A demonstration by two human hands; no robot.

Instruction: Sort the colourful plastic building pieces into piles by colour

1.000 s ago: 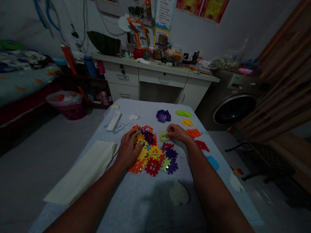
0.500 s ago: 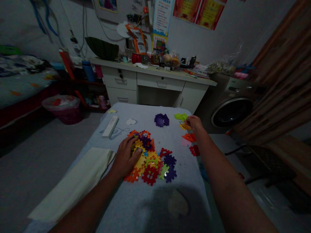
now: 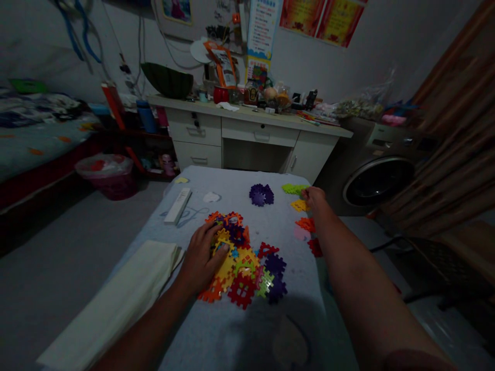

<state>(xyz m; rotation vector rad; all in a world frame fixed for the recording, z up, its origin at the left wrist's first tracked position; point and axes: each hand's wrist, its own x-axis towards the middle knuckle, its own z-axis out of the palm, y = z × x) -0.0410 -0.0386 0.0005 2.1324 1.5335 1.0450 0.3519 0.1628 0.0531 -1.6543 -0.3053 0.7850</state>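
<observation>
A heap of mixed coloured plastic puzzle tiles (image 3: 247,263) lies in the middle of a table covered in a pale blue cloth (image 3: 232,330). My left hand (image 3: 201,257) rests flat on the heap's left side, fingers spread. Sorted little piles sit further back: purple (image 3: 261,195), light green (image 3: 292,189), yellow (image 3: 298,205), orange (image 3: 306,223) and red (image 3: 315,246). My right hand (image 3: 315,198) reaches out to the green pile, fingers pinched at its right edge, seemingly on a green tile.
A long white box (image 3: 178,205) and a folded cream cloth (image 3: 116,304) lie on the table's left. Behind stand a cluttered white desk (image 3: 255,129), a washing machine (image 3: 375,170), a red bin (image 3: 104,175), a bed (image 3: 34,139) and a dark chair (image 3: 444,263).
My right hand lifted a light green tile from beside the heap and carried it back and right to the green pile. My left hand stayed on the heap.
</observation>
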